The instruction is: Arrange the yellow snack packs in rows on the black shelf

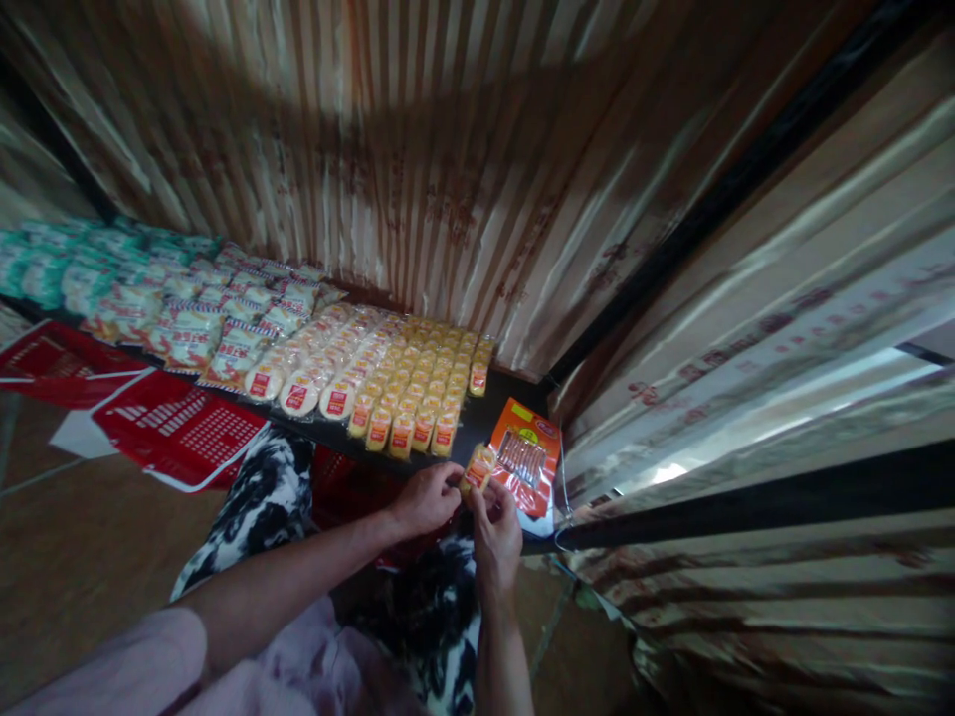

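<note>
Between my two hands is a small yellow packaged snack cake point(477, 467) with an orange label. My left hand point(429, 500) pinches its left side with thumb and fingers. From below and to the right, my right hand point(496, 527) grips its lower edge. Just left of the hands, similar yellow snack cakes point(418, 388) stand in tight rows on a dark shelf point(477, 418). A flat orange package of sausages point(526, 452) lies to the right, close by my right hand.
Round white packaged cakes point(320, 368), striped snack bags point(216, 318) and green bags point(82, 268) fill the shelf leftward. Red baskets point(179, 423) sit below its front edge. Printed curtains point(418, 149) hang behind; a dark pole point(671, 229) slants at the right.
</note>
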{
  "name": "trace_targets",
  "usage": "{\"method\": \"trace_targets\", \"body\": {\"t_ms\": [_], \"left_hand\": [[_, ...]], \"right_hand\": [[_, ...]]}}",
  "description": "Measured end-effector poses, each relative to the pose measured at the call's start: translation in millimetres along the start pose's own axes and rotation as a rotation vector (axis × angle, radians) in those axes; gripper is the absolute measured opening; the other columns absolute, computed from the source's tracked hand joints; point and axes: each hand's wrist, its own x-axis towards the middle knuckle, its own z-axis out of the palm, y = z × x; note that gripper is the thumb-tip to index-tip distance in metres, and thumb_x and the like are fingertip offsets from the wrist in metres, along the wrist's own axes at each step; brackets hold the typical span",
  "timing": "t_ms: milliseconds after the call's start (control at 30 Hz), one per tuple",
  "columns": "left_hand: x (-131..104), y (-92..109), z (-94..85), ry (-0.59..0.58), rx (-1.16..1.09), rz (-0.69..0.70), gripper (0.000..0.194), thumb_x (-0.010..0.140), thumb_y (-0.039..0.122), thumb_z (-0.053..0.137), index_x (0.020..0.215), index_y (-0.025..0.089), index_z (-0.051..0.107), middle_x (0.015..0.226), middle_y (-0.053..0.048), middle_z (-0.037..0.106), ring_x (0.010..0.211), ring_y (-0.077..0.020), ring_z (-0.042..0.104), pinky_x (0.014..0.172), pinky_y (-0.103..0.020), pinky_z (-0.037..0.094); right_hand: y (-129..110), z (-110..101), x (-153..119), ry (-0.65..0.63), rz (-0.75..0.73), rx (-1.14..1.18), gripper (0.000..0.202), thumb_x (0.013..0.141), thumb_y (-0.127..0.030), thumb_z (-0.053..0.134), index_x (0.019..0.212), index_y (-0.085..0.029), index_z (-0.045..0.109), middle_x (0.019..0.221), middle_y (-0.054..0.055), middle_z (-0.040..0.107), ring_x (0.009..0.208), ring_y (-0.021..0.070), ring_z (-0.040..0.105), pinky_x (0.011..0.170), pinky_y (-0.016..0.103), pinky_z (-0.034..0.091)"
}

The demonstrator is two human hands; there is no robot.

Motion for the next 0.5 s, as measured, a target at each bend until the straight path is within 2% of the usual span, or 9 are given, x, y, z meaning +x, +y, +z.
{"method": "trace_targets", "body": {"t_ms": [167,333,500], "left_hand": [[15.2,9.7,2.5,0.026,0.053,0.012,0.034,0.077,0.01,0.048,0.107,0.013,0.063,0.107,-0.009,0.069,0.096,-0.0197,0.064,0.087,-0.028,0.049],[27.8,17.8,5.2,0.056,0.116,-0.022,0.034,0.077,0.009,0.05,0.109,0.01,0.062,0.108,-0.013,0.066,0.098,-0.0222,0.062,0.09,-0.031,0.047],[37.0,17.8,12.0,0.051,-0.054,-0.052,0.042,0.076,0.01,0.052,0.118,0.015,0.056,0.108,-0.008,0.067,0.099,-0.0195,0.063,0.09,-0.029,0.049]], "right_hand": [[-3.3,-4.3,18.4,-0.018,-0.025,-0.092,0.054,0.069,-0.058,0.063,0.105,-0.018,0.06,0.09,0.008,0.072,0.083,0.0223,0.067,0.075,0.033,0.05],[-7.4,-6.0,37.0,0.011,-0.085,-0.318,0.05,0.071,-0.058,0.058,0.101,-0.019,0.064,0.09,0.009,0.071,0.083,0.0232,0.065,0.075,0.033,0.047],[-11.0,-5.0,50.4,-0.02,-0.114,-0.399,0.056,0.074,-0.058,0.052,0.109,-0.016,0.064,0.094,0.01,0.07,0.078,0.0226,0.064,0.071,0.032,0.046]]}}
